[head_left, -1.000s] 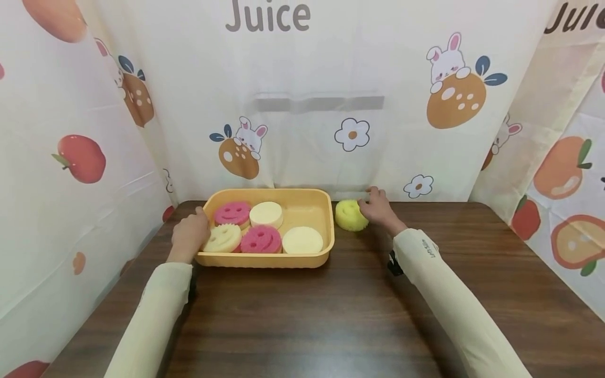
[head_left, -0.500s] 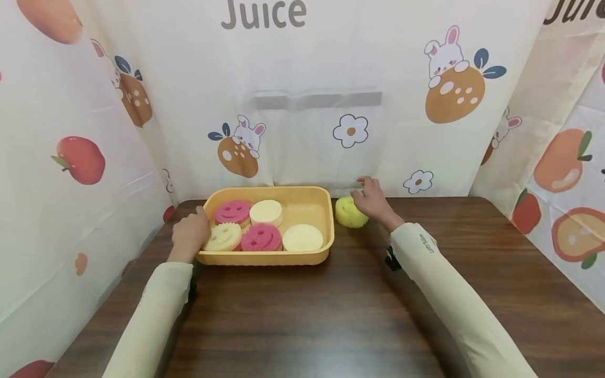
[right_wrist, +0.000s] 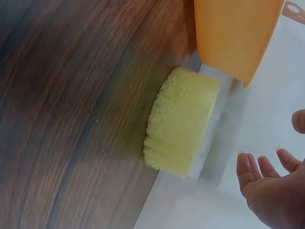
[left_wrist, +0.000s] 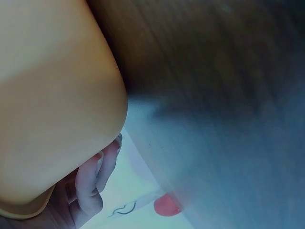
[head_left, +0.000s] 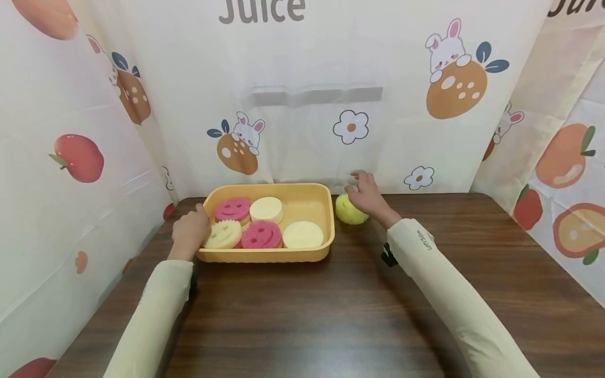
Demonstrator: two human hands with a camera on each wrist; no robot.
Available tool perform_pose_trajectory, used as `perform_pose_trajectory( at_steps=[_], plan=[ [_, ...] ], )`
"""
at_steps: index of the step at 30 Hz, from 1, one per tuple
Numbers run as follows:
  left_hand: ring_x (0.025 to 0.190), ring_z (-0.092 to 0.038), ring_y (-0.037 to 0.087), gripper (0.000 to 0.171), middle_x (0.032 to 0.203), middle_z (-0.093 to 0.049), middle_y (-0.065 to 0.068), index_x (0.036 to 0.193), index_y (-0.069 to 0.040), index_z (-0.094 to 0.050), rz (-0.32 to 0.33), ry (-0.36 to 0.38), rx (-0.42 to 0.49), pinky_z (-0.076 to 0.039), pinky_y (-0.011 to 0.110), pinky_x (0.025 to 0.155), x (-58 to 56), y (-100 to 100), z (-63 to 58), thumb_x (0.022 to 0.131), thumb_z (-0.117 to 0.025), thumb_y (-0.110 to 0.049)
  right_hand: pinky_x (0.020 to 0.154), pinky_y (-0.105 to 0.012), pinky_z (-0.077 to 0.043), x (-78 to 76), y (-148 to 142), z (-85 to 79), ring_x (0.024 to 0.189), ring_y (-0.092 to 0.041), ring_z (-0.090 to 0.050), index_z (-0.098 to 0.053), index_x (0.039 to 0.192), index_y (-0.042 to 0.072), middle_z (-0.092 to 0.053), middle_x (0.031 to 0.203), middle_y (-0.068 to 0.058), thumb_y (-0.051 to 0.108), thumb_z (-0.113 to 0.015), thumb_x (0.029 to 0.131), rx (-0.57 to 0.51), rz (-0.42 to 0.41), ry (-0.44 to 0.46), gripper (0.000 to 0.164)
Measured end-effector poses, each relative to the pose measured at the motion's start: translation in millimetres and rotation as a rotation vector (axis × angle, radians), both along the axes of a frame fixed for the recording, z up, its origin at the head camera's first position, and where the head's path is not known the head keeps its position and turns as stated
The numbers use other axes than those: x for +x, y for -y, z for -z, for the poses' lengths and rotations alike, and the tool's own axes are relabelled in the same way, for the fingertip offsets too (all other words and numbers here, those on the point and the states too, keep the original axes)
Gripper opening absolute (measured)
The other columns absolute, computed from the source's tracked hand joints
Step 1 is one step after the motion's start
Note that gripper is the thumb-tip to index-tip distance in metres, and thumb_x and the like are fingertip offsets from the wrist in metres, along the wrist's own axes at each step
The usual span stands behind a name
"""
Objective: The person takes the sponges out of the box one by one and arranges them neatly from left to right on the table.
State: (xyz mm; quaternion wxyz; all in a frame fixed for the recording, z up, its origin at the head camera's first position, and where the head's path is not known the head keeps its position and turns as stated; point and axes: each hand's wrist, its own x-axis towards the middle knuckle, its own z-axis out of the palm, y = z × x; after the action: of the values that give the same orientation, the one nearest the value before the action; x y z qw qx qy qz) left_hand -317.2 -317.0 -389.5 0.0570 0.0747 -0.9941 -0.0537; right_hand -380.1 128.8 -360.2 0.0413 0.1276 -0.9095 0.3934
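Note:
A yellow-orange plastic tray (head_left: 264, 255) stands at the back left of the dark wooden table. Its left rim is gripped by my left hand (head_left: 190, 231); in the left wrist view, curled fingers (left_wrist: 88, 179) press its outside wall. Inside lie a pink smiley sponge (head_left: 233, 210), a second pink smiley sponge (head_left: 262, 235), a cream smiley sponge (head_left: 224, 234) and two plain cream round sponges (head_left: 266, 210). To the right of the tray sits a yellow sponge (right_wrist: 181, 124) on the table. My right hand (head_left: 369, 197) hovers over its far side, fingers spread and apart from it, holding nothing.
A printed curtain (head_left: 307, 142) hangs right behind the tray and the yellow sponge, and more printed cloth closes both sides. The brown wooden table (head_left: 307, 315) stretches from the tray toward the front.
My right hand has moved a little up and left, from beside the yellow sponge to above its far side. The left hand keeps its place on the tray. The head view has shifted slightly.

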Motion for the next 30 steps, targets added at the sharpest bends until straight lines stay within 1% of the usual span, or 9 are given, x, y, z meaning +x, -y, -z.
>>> perform_pose_trajectory(
  at_steps=[6,15,23,30],
  plan=[
    [0.082,-0.065,0.049,0.038,0.101,-0.063,0.037,0.127,0.011,-0.037,-0.009,-0.006,0.001,-0.052,0.057,0.065,-1.0,1,-1.3,0.102,-0.034,-0.018,0.112,-0.054,-0.036,2.2,7,-2.3,0.136,-0.04,-0.04,-0.026,0.151,0.005,-0.027,0.152,-0.023,0.041,-0.041,0.104,-0.029,-0.023,0.003,0.062],
    [0.083,-0.065,0.05,0.036,0.101,-0.063,0.037,0.124,0.011,-0.038,-0.008,-0.006,0.002,-0.051,0.058,0.065,-0.5,0,-1.9,0.102,-0.033,-0.017,0.113,-0.054,-0.036,2.1,15,0.1,0.137,-0.042,-0.04,-0.027,0.15,0.003,-0.03,0.15,-0.024,0.039,-0.042,0.104,-0.054,-0.056,-0.026,0.06],
    [0.085,-0.065,0.05,0.041,0.105,-0.063,0.038,0.131,0.012,-0.035,-0.004,0.028,0.002,-0.052,0.058,0.066,-1.3,0,-3.1,0.103,-0.032,-0.017,0.111,-0.055,-0.037,3.3,19,-0.2,0.136,-0.043,-0.04,-0.03,0.149,0.003,-0.035,0.148,-0.023,0.034,-0.043,0.104,-0.057,-0.059,-0.036,0.056],
    [0.086,-0.066,0.05,0.041,0.106,-0.063,0.038,0.131,0.012,-0.036,-0.004,0.03,0.005,-0.052,0.058,0.067,-2.4,0,-2.7,0.104,-0.033,-0.018,0.11,-0.055,-0.038,7.7,26,-3.2,0.136,-0.041,-0.042,-0.03,0.15,0.003,-0.038,0.147,-0.022,0.039,-0.043,0.104,-0.069,-0.092,-0.021,0.059]
  ],
)
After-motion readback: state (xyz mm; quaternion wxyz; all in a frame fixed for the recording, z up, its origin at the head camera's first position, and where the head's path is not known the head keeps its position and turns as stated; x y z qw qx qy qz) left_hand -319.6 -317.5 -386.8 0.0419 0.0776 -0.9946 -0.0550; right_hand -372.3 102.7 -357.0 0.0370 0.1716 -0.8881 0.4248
